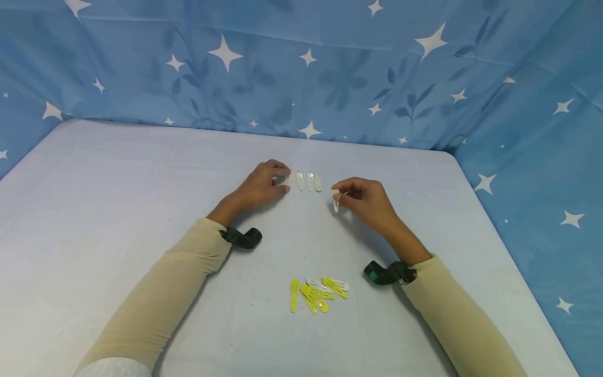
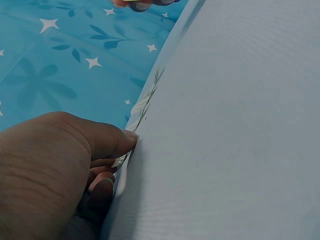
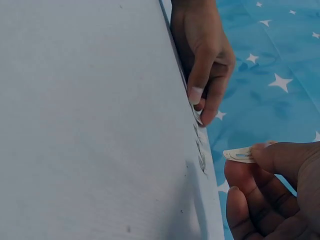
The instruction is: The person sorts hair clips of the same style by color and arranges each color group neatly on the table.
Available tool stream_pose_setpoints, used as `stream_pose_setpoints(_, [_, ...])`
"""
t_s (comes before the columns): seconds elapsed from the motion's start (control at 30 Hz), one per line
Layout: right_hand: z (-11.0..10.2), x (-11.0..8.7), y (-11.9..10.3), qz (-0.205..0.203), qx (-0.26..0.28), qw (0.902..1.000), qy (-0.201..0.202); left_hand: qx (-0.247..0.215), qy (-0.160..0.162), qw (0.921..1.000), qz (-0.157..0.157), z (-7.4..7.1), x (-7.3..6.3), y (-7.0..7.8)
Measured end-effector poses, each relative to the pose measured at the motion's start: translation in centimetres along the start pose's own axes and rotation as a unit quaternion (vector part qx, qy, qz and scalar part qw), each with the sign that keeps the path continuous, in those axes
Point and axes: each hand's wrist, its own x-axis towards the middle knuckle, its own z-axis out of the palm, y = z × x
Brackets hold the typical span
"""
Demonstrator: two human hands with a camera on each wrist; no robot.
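Between thumb and fingers, my right hand (image 1: 369, 201) pinches a white snap hair clip (image 3: 240, 155), held up off the table with its narrow end pointing down in the head view. My left hand (image 1: 264, 183) grips another white hair clip (image 1: 287, 180) at the left end of a short row, thumb at one end and fingertips at the other. Three more white hair clips (image 1: 309, 181) lie side by side between the hands. In the left wrist view, the thumb partly hides the gripped clip (image 2: 120, 161).
Nearer the body lies a loose pile of yellow hair clips (image 1: 316, 298) with two white ones (image 1: 318, 285) among them. One yellow clip (image 1: 294, 296) lies just left of it. A blue star-patterned curtain (image 1: 282, 68) borders the white table (image 1: 118, 209) behind and at the right.
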Motion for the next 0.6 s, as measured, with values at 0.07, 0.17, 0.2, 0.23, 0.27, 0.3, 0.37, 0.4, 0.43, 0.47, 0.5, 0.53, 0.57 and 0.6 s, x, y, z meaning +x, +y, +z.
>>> stream_pose_setpoints(0.07, [0.0,0.4,0.1,-0.001,0.000,1.0000,0.005,0.000,0.000,1.0000,0.000,0.0,0.0,0.0])
stream_pose_setpoints(0.17, [0.1,1.0,0.3,0.003,0.001,1.0000,0.008,0.000,-0.001,1.0000,0.001,0.0,0.0,0.0])
stream_pose_setpoints(0.2, [0.2,1.2,0.4,0.004,0.002,1.0000,0.008,0.000,-0.002,1.0000,0.001,-0.1,0.0,0.0])
stream_pose_setpoints(0.23, [0.3,1.5,0.5,0.007,0.004,0.9999,0.007,0.001,-0.002,1.0000,0.002,-0.1,0.0,0.0])
stream_pose_setpoints(0.27, [0.3,1.7,0.5,0.008,0.007,0.9999,0.004,0.001,-0.002,1.0000,0.003,-0.1,0.0,0.0])
stream_pose_setpoints(0.3, [0.5,1.9,0.5,0.009,0.011,0.9999,0.001,0.001,-0.001,1.0000,0.004,-0.2,-0.1,0.0])
stream_pose_setpoints(0.37, [0.6,2.4,0.4,0.012,0.013,0.9998,-0.003,0.000,0.000,1.0000,0.007,-0.2,-0.1,0.0])
stream_pose_setpoints(0.4, [0.7,2.7,0.3,0.015,0.012,0.9998,-0.004,-0.001,0.000,1.0000,0.007,-0.2,-0.1,0.0])
stream_pose_setpoints(0.43, [0.7,2.9,0.2,0.018,0.009,0.9998,-0.004,-0.002,0.000,1.0000,0.009,-0.2,-0.1,0.0])
stream_pose_setpoints(0.47, [0.7,3.1,0.2,0.021,0.006,0.9998,-0.002,-0.002,-0.001,0.9999,0.010,-0.2,-0.1,0.0])
stream_pose_setpoints(0.5, [0.7,3.4,0.1,0.024,0.001,0.9997,0.001,-0.003,-0.002,0.9999,0.010,-0.2,-0.1,0.0])
stream_pose_setpoints(0.53, [0.7,3.6,0.1,0.027,-0.006,0.9996,0.004,-0.003,-0.003,0.9999,0.010,-0.2,-0.1,0.0])
stream_pose_setpoints(0.57, [0.7,3.8,0.0,0.028,-0.010,0.9995,0.007,-0.003,-0.003,1.0000,0.009,-0.2,-0.1,0.0])
stream_pose_setpoints(0.6, [0.6,4.1,0.0,0.030,-0.015,0.9994,0.010,-0.002,-0.003,1.0000,0.006,-0.2,-0.2,0.1])
